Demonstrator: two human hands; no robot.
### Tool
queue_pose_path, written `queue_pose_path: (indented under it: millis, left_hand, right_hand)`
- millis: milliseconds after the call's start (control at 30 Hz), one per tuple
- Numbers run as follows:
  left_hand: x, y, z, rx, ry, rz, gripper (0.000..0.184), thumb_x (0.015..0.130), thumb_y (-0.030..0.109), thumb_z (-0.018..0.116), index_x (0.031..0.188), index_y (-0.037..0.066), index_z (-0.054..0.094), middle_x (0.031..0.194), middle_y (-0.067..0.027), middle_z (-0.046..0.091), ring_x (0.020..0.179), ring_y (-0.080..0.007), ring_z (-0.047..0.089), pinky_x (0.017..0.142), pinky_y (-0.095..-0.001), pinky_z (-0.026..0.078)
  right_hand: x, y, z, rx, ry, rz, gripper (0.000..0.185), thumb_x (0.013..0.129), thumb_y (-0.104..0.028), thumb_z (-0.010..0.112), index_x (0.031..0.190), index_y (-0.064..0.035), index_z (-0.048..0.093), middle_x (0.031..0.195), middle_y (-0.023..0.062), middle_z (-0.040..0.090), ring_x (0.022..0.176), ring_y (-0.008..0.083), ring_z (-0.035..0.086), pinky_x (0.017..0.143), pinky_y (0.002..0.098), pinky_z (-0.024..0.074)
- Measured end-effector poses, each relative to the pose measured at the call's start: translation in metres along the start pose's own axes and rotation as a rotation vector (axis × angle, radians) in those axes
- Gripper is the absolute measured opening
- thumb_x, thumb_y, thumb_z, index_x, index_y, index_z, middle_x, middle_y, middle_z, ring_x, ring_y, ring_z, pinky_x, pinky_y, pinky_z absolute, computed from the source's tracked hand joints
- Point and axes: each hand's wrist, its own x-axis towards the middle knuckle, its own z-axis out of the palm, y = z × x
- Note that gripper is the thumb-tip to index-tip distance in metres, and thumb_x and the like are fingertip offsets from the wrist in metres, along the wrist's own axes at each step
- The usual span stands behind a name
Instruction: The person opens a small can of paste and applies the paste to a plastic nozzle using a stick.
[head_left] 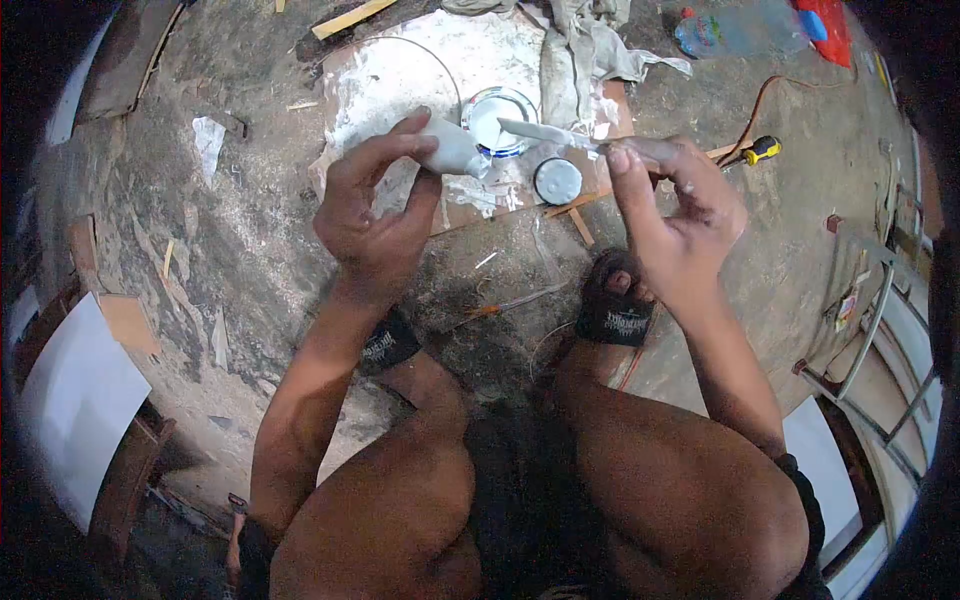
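1. And here we are: the tin (512, 153) stands open, white stuff inside, and the spatula-like tool (545, 132) already carries white. Done so far, by my reading: opened and loaded; how much is left, I can't tell.
2. Left hand (378, 200) pinches the pale tapered piece (452, 150) between thumb and fingers, beside the tin in view, its narrow end aimed right and slightly toward the person.
3. Right hand (685, 205) grips the tool, thumb against fingers; its long axis runs nearly crosswise, tip pointing left and slightly away, across the tin in view.
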Motion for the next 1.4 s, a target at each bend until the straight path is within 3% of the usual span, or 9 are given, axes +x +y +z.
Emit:
queue_pose_path:
  millis: [267,367,567,867,967,1167,1200,1300,1400]
  left_hand:
    - [0.007,0.01,-0.003,-0.207,0.005,0.116,0.045,0.084,-0.009,0.072,0.117,0.003,0.043,0.11,-0.0183,0.061,0.113,-0.038,0.064,0.099,-0.0489,0.055]
    - [0.007,0.012,0.002,-0.227,0.063,0.109,0.047,0.083,-0.005,0.075,0.116,0.003,0.042,0.109,-0.0185,0.06,0.11,-0.0375,0.065,0.099,-0.0509,0.054]
    - [0.011,0.013,0.005,-0.214,0.075,0.131,0.05,0.083,-0.004,0.076,0.116,0.003,0.039,0.11,-0.0191,0.06,0.109,-0.0372,0.065,0.099,-0.0508,0.054]
    - [0.012,0.007,-0.001,-0.168,0.119,0.013,0.051,0.084,-0.005,0.075,0.12,0.002,0.039,0.114,-0.0192,0.06,0.115,-0.0399,0.063,0.099,-0.0479,0.055]
    - [0.015,0.001,-0.008,-0.129,0.103,0.056,0.051,0.084,-0.004,0.075,0.12,0.001,0.04,0.114,-0.0189,0.06,0.116,-0.0398,0.063,0.099,-0.0466,0.055]
    - [0.015,0.001,-0.007,-0.128,0.118,0.041,0.051,0.085,-0.004,0.074,0.122,0.002,0.039,0.114,-0.0184,0.059,0.116,-0.0396,0.062,0.099,-0.046,0.056]
    - [0.014,0.0,-0.007,-0.122,0.105,0.054,0.051,0.085,-0.004,0.074,0.122,0.002,0.039,0.114,-0.0185,0.059,0.116,-0.0396,0.062,0.099,-0.046,0.056]
    - [0.012,-0.002,-0.007,-0.119,0.082,0.067,0.052,0.085,-0.005,0.074,0.122,0.002,0.039,0.114,-0.0185,0.059,0.116,-0.0396,0.062,0.099,-0.0458,0.056]
    - [0.012,0.0,-0.007,-0.139,0.085,0.048,0.052,0.084,-0.007,0.073,0.123,0.002,0.039,0.114,-0.0187,0.059,0.116,-0.0394,0.063,0.098,-0.0455,0.056]
  right_hand:
    - [-0.009,0.005,-0.002,0.232,0.051,0.322,0.011,0.09,-0.011,0.073,0.091,0.0003,0.074,0.077,0.0065,0.068,0.069,0.0097,0.06,0.064,0.0239,0.0474]
    - [-0.01,0.002,-0.011,0.232,-0.059,0.249,0.012,0.096,-0.007,0.066,0.102,0.0033,0.068,0.09,0.0073,0.067,0.078,0.0114,0.062,0.069,0.0243,0.051]
    - [-0.011,-0.014,-0.015,0.246,-0.119,0.13,0.008,0.096,-0.004,0.064,0.097,0.003,0.066,0.092,0.0093,0.066,0.077,0.0119,0.061,0.069,0.0256,0.0507]
    - [-0.003,-0.001,-0.015,0.153,-0.092,0.159,0.009,0.096,-0.002,0.063,0.101,0.0036,0.068,0.092,0.009,0.067,0.078,0.0125,0.061,0.071,0.0255,0.0501]
    - [0.002,0.004,-0.002,0.199,0.046,0.18,0.008,0.086,-0.008,0.076,0.09,-0.0012,0.075,0.072,0.0056,0.067,0.065,0.0102,0.058,0.061,0.0242,0.0458]
    - [0.009,0.031,0.02,-0.008,-0.074,-0.046,0.007,0.083,-0.003,0.075,0.09,-0.0028,0.075,0.071,0.009,0.066,0.061,0.0177,0.059,0.058,0.028,0.0451]
    - [0.009,0.039,0.023,-0.044,-0.158,-0.065,0.007,0.082,-0.005,0.073,0.089,-0.0043,0.073,0.074,0.0093,0.066,0.065,0.024,0.061,0.06,0.033,0.0473]
    - [0.012,0.05,0.036,-0.44,-0.254,-0.271,0.007,0.085,-0.012,0.07,0.087,-0.0048,0.069,0.076,0.009,0.064,0.073,0.0275,0.063,0.064,0.0384,0.0496]
    - [0.016,0.051,0.044,-0.347,-0.435,-0.23,0.009,0.085,-0.016,0.066,0.087,-0.0066,0.067,0.079,0.0101,0.062,0.079,0.0304,0.063,0.067,0.0436,0.0506]
